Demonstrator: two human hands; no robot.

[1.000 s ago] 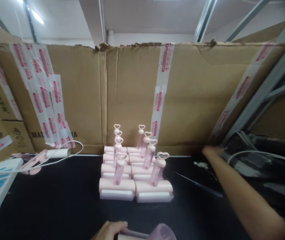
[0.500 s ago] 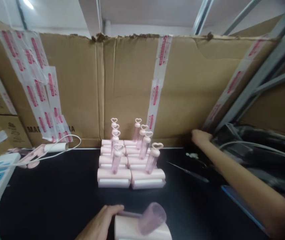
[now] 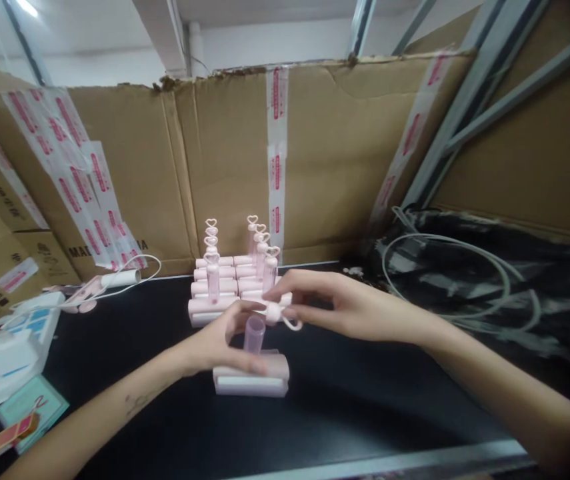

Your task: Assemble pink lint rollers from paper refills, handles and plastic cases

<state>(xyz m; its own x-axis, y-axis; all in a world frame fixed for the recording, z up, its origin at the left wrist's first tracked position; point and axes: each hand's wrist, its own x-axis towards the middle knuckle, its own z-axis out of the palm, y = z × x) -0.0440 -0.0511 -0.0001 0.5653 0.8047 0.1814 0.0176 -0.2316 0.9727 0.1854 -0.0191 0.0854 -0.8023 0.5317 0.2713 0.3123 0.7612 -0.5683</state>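
My left hand curls round a translucent purple tube with an open top. Its thumb crosses in front, low on the tube, and its fingers bend behind. The tube stands on a pale pink rounded block on the black table. My right hand pinches a pale pink cap with a heart-shaped loop, tilted on its side just above and right of the tube's mouth. Behind the hands stand two rows of similar pink blocks bearing tubes with heart-looped caps.
A cardboard wall with printed tape backs the black table. At left lie a power strip, a teal card and a white cable. At right, a coiled pale cable rests on dark plastic. A metal edge runs along the front.
My right hand has come from the far right to the middle with a heart-looped cap. The block and tube now stand farther up in view, with my left hand round the tube. The view has shifted.
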